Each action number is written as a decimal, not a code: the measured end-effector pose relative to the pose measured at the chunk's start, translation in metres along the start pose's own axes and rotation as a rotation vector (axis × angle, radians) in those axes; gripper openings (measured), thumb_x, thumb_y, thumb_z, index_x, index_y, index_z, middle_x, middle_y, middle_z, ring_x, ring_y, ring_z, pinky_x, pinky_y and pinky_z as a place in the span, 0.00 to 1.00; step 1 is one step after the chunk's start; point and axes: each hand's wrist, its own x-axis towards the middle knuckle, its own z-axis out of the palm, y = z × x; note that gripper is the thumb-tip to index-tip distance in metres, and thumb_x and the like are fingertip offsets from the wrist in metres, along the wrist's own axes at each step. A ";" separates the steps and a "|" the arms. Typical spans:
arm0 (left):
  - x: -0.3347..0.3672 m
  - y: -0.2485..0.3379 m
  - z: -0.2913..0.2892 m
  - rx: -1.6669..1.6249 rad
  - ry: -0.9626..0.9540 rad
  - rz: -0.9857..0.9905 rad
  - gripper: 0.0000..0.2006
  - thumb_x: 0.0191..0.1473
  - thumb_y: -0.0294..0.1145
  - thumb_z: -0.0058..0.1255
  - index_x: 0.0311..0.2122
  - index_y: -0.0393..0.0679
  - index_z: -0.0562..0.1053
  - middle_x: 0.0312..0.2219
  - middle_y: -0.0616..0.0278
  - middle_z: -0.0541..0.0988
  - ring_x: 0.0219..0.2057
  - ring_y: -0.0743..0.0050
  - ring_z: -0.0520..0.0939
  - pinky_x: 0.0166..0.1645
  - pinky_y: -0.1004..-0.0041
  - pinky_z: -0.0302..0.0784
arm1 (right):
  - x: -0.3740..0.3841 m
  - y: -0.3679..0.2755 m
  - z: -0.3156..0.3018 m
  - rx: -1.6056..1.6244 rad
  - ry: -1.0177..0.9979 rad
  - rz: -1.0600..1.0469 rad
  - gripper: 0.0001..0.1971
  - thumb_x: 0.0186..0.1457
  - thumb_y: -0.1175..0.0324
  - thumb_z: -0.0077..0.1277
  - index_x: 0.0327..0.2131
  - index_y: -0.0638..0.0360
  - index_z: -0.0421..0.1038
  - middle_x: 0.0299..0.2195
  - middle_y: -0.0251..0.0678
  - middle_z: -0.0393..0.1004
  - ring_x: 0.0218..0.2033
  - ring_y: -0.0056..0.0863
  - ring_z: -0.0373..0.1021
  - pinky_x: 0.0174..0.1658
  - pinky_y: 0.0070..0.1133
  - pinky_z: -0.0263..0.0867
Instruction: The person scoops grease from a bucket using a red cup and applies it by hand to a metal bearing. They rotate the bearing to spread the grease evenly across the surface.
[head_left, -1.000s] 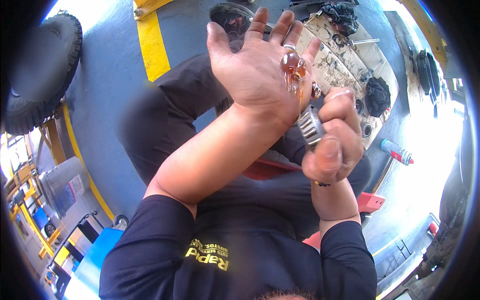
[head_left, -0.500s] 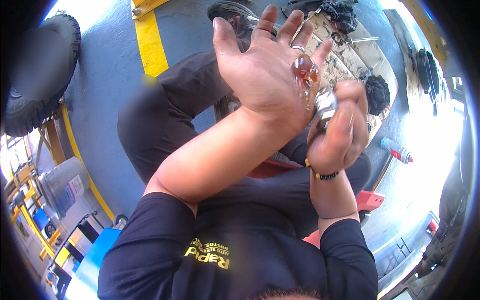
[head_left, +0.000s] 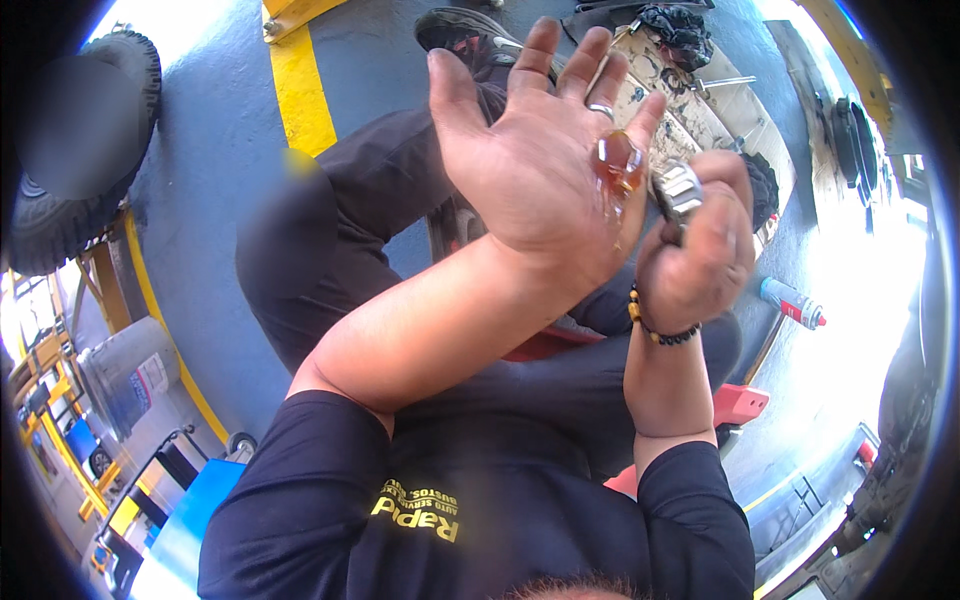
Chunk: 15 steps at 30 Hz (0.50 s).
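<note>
My left hand is held palm up with its fingers spread, a ring on one of them. A glossy amber blob of grease sits on the little-finger side of that palm, smeared down toward the wrist. Just right of the blob, my right hand is closed around a small shiny metal roller bearing. The bearing's near edge is close to the edge of the left palm; whether they touch I cannot tell. My right fingers hide part of the bearing and are slightly blurred.
Beyond my hands, a stained cardboard sheet lies on the blue floor with crumpled black material and a metal rod. A spray can lies at right. At left are a large tire and a grey bucket.
My right hand has shifted a little right and up with the bearing, away from the left wrist. More of the grease blob shows as a rounded lump. The left hand has barely moved.
</note>
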 end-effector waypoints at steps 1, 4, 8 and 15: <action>0.000 -0.001 -0.002 0.017 0.005 0.004 0.49 0.52 0.78 0.37 0.64 0.42 0.53 0.60 0.43 0.58 0.67 0.47 0.52 0.68 0.44 0.44 | 0.000 -0.004 -0.001 -0.051 -0.003 0.097 0.15 0.52 0.65 0.49 0.19 0.63 0.61 0.24 0.43 0.64 0.26 0.34 0.59 0.31 0.28 0.56; 0.003 0.000 -0.007 0.058 0.002 0.025 0.50 0.52 0.78 0.37 0.65 0.42 0.52 0.61 0.42 0.57 0.68 0.47 0.50 0.69 0.45 0.42 | -0.001 -0.013 -0.007 0.058 -0.156 -0.166 0.16 0.52 0.63 0.52 0.19 0.64 0.62 0.24 0.40 0.64 0.27 0.34 0.61 0.32 0.27 0.56; -0.005 0.002 0.000 0.009 -0.036 0.029 0.50 0.52 0.78 0.37 0.65 0.41 0.52 0.62 0.42 0.56 0.68 0.48 0.50 0.70 0.45 0.40 | 0.000 -0.013 -0.004 -0.107 0.003 0.006 0.15 0.51 0.65 0.52 0.18 0.63 0.63 0.25 0.40 0.66 0.27 0.34 0.60 0.34 0.30 0.57; -0.014 -0.001 0.003 0.054 -0.169 0.089 0.51 0.52 0.78 0.37 0.66 0.41 0.51 0.61 0.43 0.57 0.68 0.48 0.50 0.69 0.44 0.40 | -0.001 -0.001 -0.004 0.013 0.011 -0.187 0.15 0.54 0.63 0.47 0.19 0.64 0.63 0.25 0.41 0.65 0.27 0.33 0.59 0.34 0.30 0.57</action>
